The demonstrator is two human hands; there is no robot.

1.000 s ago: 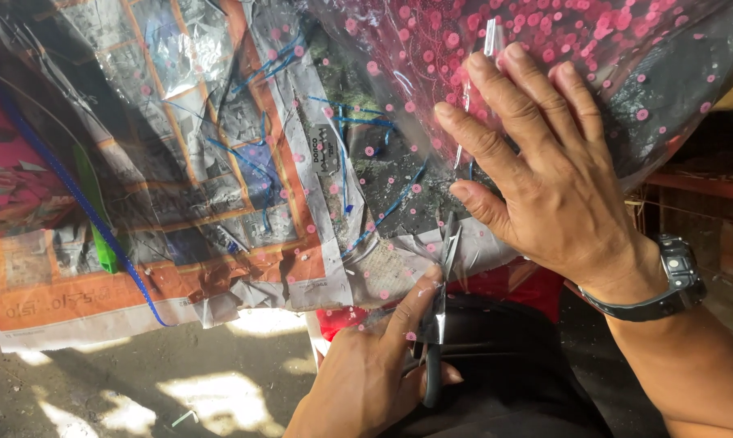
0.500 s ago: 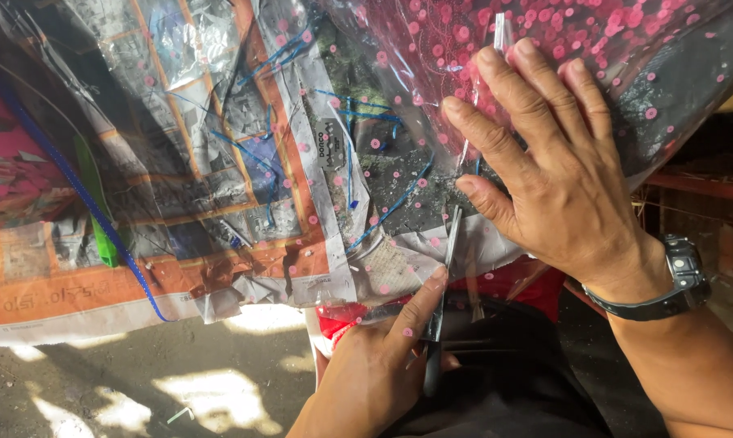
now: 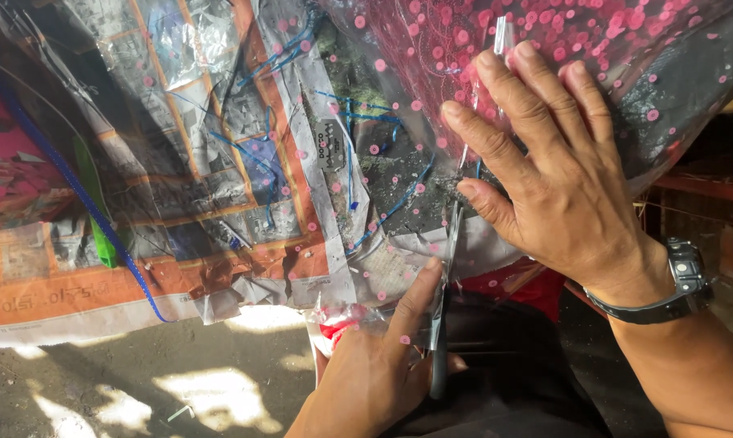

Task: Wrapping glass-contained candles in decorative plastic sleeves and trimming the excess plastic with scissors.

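My left hand point(image 3: 375, 365) is low in the middle, closed around the dark handles of a pair of scissors point(image 3: 443, 300). The thin blades point upward into a clear plastic sheet point(image 3: 366, 105) dotted with pink spots. My right hand point(image 3: 561, 186), with a dark wristwatch point(image 3: 684, 280), lies flat with fingers spread on the plastic just right of the blades, its thumb beside them. Under the plastic at the upper right is a dense red and pink patterned layer point(image 3: 464, 40).
Crumpled newspaper point(image 3: 180, 268) with orange borders lies under the plastic on the left. A blue cord point(image 3: 83, 195) and a green strip point(image 3: 99, 235) cross it. A small flat blade point(image 3: 327, 146) rests near the middle. Sunlit dirt ground point(image 3: 139, 381) shows below.
The scissors have crept slightly upward along the plastic. My right hand stays pressed flat, shifted a little.
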